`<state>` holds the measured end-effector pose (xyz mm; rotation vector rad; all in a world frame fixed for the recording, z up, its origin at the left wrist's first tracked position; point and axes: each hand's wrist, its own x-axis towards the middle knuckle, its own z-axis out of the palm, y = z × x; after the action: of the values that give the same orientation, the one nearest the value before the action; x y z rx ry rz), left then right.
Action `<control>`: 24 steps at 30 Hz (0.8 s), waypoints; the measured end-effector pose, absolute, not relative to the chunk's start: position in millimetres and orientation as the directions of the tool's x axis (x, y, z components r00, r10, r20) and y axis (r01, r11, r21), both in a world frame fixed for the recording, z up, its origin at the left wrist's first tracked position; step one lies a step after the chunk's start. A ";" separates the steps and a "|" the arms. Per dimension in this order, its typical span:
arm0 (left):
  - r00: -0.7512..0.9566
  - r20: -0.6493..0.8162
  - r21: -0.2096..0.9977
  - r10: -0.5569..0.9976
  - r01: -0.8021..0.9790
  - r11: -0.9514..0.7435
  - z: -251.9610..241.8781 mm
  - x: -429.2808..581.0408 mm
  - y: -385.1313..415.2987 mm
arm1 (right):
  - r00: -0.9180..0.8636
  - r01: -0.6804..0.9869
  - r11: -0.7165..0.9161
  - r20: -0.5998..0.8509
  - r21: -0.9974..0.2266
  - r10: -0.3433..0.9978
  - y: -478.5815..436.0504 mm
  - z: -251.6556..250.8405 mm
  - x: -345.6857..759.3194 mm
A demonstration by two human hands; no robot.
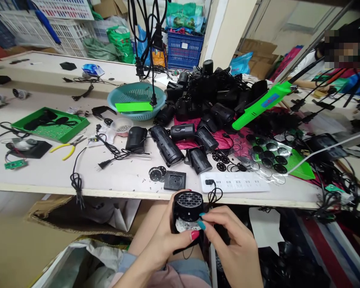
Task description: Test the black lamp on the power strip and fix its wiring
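- Black cylindrical housing (186, 218) sits in the lap area, below the front edge of the surface (48, 176), off the bench entirely.
- Left hand (168, 240) has its grip clamped around the housing from the left and below, thumb across the lower front.
- Right hand (231, 240) pinches with thumb and forefinger at a pale disc (184, 225) at the housing's lower front; fingers together on it, not spread.
- Risk: housing has nothing under it. If the left grip loosens while the right hand works, it probably drops toward the floor clutter.
- Risk: the pinch on the disc is fingertip-only; the disc may slip or seat tilted.
- Risk: thin black cable (213, 196) loops from the white power strip (234, 182) down near the hands; a snag looks likely if the housing is turned or pulled.
- Risk: small loose screws lie scattered on the surface near the square black plate (174, 181); easy to knock off the edge.
- Orientation: perforated round face (187, 202) points up and toward the camera.
- Long axis runs roughly vertical, tilted slightly back toward the person; lower end hidden by the hands.
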<state>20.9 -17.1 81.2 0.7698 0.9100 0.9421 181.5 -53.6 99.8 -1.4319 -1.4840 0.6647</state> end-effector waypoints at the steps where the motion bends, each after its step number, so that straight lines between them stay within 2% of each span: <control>1: 0.306 -0.266 0.884 0.914 -0.301 0.358 82.0 20.8 -16.3 | 0.117 0.448 0.176 0.252 -0.877 0.961 -54.2 100.8 181.3; 8: 0.330 -0.159 0.958 0.930 -0.176 0.227 90.4 23.7 -13.3 | 0.140 0.418 0.181 0.260 -0.890 0.955 -56.0 100.5 181.3; 13: 0.412 -0.091 0.981 0.907 -0.119 0.153 88.7 24.9 -16.9 | 0.185 0.347 0.151 0.225 -0.926 0.957 -57.3 101.2 180.4; 19: 0.429 -0.036 0.980 0.903 -0.163 0.116 83.4 21.5 -20.0 | 0.167 0.320 0.162 0.224 -0.934 0.960 -57.7 103.1 178.3; 24: 0.429 -0.051 0.938 0.902 -0.288 0.190 75.3 20.8 -18.9 | 0.136 0.337 0.175 0.231 -0.925 0.963 -56.0 107.3 177.0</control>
<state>20.8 -18.9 75.3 1.0547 0.7214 0.9466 177.0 -56.0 107.3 -1.3567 -1.3982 0.7531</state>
